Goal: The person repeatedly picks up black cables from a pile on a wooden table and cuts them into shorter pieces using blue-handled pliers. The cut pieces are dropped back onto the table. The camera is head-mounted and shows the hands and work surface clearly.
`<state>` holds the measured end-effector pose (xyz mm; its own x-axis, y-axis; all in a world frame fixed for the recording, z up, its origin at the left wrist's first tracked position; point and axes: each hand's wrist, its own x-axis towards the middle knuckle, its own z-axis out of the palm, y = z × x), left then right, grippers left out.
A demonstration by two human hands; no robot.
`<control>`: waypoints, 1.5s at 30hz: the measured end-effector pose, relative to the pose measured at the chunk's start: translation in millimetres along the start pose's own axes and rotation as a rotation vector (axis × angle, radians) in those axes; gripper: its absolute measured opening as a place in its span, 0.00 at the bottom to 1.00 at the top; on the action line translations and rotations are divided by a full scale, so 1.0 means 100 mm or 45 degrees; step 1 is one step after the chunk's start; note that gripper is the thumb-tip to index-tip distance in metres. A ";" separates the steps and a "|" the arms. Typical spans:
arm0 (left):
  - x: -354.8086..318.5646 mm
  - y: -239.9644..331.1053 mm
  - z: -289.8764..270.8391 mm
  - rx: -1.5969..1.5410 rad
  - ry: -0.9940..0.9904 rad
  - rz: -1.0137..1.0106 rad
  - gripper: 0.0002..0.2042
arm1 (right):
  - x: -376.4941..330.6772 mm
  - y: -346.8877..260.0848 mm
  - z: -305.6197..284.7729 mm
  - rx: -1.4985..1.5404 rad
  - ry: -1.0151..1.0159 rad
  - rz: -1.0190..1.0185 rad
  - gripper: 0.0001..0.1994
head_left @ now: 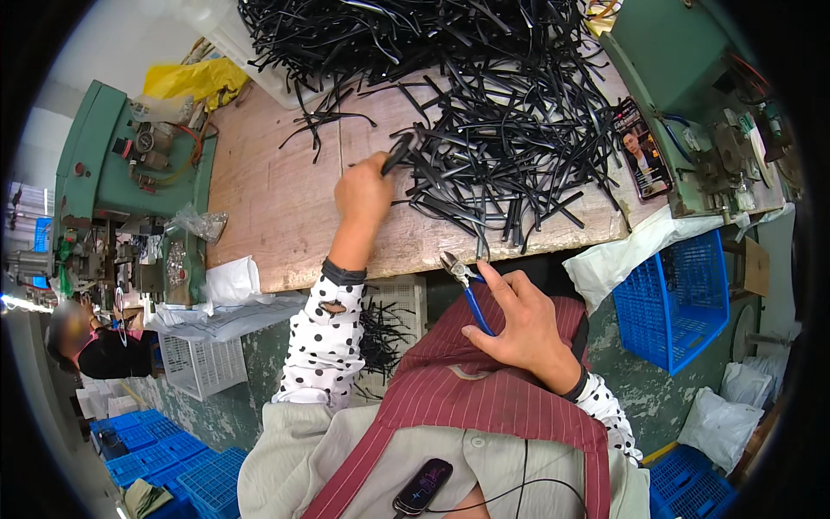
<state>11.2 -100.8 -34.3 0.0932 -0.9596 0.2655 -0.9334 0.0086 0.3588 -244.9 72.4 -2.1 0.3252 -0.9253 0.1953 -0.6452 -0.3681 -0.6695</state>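
My left hand (pixel 363 195) is closed over the table around a thin black plastic piece (pixel 398 154), which looks like an eyeglass temple; motion blurs its end. Beside it spreads a loose heap of similar black temples (pixel 519 130), some with bent tips. My right hand (pixel 523 324) is at the table's front edge, over my lap, holding diagonal cutters (pixel 473 298) with blue handles. Their metal jaws point up toward the edge and look slightly apart. One greyish temple (pixel 482 245) reaches the edge close to my right index finger.
Green machines stand at the left (pixel 130 164) and right (pixel 692 86) of the wooden table (pixel 268 203). A larger pile of black temples (pixel 389 35) lies at the back. A blue crate (pixel 670 303) stands below at right, a white crate (pixel 203 363) at left. Another person (pixel 108 342) sits far left.
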 end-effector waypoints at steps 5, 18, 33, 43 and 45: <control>0.04 0.05 -0.25 -0.269 0.522 0.175 0.12 | 0.02 0.03 0.01 0.001 0.020 0.017 0.46; -0.89 0.05 -0.01 -0.965 0.288 0.108 0.37 | 0.05 0.03 0.07 -0.006 0.037 -0.033 0.45; -0.96 -0.01 0.00 -1.535 0.160 -0.296 0.07 | 0.04 0.00 0.06 0.006 0.006 -0.039 0.45; -0.99 0.47 -0.38 -2.569 -0.297 -0.234 0.18 | 0.06 -0.13 -0.02 0.112 -0.033 -0.073 0.45; -1.02 0.50 -0.38 -2.550 -0.238 -0.196 0.18 | 0.06 -0.14 -0.02 0.138 -0.038 -0.078 0.46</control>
<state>-31.5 7.9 -9.1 -0.0338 -0.9933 0.1107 0.7174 0.0530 0.6947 -236.0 72.0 9.8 0.3832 -0.8976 0.2180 -0.5456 -0.4103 -0.7307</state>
